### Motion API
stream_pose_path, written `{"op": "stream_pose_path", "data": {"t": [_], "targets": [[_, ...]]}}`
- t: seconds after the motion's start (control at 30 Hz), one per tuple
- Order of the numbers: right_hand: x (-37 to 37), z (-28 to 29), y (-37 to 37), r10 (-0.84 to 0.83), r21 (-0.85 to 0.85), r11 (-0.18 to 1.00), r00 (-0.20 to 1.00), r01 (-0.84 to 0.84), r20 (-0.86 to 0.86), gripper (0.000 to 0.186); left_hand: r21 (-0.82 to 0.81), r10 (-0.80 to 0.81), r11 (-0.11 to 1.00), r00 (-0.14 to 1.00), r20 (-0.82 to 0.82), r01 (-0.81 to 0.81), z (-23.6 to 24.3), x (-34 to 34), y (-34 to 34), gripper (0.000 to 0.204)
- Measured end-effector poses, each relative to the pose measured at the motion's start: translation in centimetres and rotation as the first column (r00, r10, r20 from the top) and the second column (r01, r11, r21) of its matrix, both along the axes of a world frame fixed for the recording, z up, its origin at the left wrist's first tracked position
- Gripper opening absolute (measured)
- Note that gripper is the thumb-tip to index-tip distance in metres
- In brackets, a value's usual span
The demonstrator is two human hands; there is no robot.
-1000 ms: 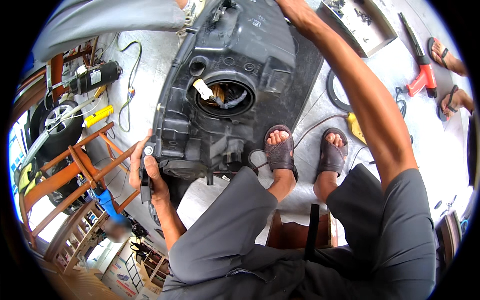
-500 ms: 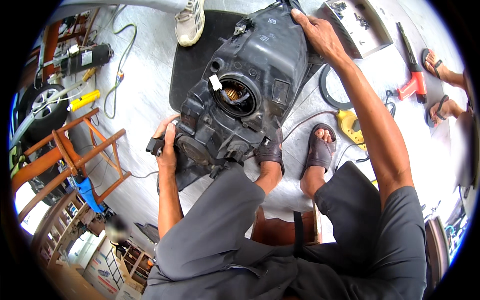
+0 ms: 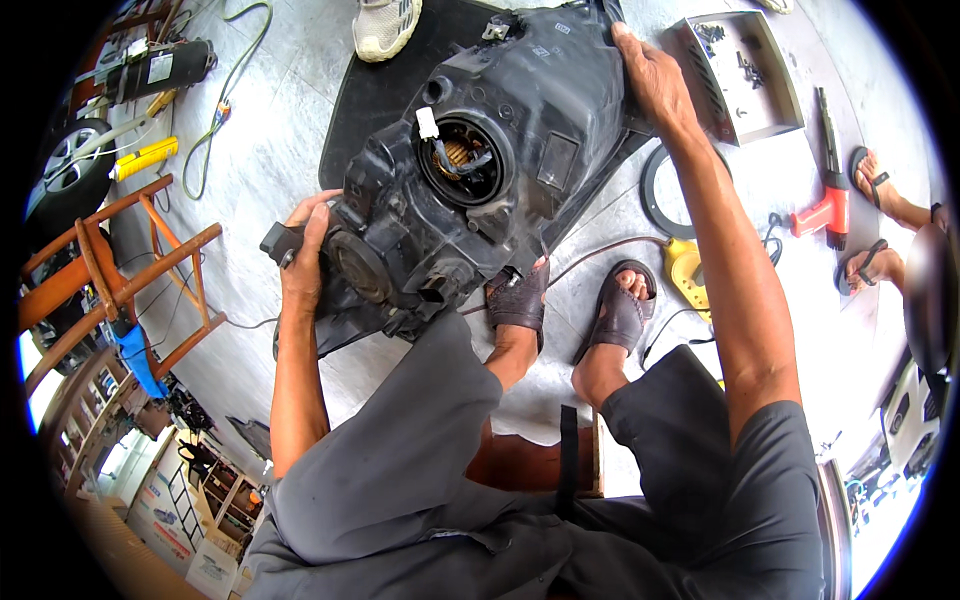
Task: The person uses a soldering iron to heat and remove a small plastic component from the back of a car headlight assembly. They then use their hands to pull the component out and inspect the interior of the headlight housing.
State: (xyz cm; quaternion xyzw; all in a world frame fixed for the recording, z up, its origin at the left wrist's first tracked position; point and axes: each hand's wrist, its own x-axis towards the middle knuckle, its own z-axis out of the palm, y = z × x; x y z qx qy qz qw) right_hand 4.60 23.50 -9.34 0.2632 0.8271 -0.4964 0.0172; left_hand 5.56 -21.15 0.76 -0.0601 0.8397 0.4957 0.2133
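Observation:
A large black car headlight housing is tilted in front of my knees, its back side up. In its round opening coppery and dark inner parts show, and a white connector stands at the rim. My left hand grips the housing's lower left edge, thumb on top and some fingers hidden. A small dark block sticks out beside that hand; whether it belongs to the housing I cannot tell. At the far right edge, my right hand is closed over the rim, fingertips partly hidden.
Under the housing lies a black mat. To the right are a box of small dark parts, a black ring, a yellow tool and a red heat gun. A wooden frame stands left. Other people's feet are near.
The view has shifted and turned slightly. The housing has moved a little away from my feet, with both hands keeping their hold on it.

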Motion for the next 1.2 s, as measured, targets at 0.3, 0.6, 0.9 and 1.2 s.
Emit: {"op": "stream_pose_path", "data": {"t": [0.3,0.6,0.9,1.2], "targets": [[0.0,-1.0,-0.2,-0.031,0.01,0.999,0.999,0.031,0.01,0.078,-0.052,-0.001,0.999,0.999,-0.04,-0.001,0.7,0.0,0.8,0.034],[0.2,2.2,-0.3,0.093,0.308,0.951,0.932,0.021,-0.351,0.052,-0.076,0.006,0.997,1.0,-0.028,-0.008,0.6,0.0,0.5,0.03],[-5.0,10.5,-1.4,0.481,0.056,0.876,0.865,-0.479,-0.139,0.054,-0.067,-0.006,0.998,1.0,-0.012,0.006,0.4,0.1,0.0,0.029],[-10.6,11.9,-0.7,0.806,-0.077,0.585,0.569,-0.807,0.161,0.046,-0.081,0.006,0.997,1.0,-0.014,-0.007,0.7,0.1,0.4,0.031]]}}
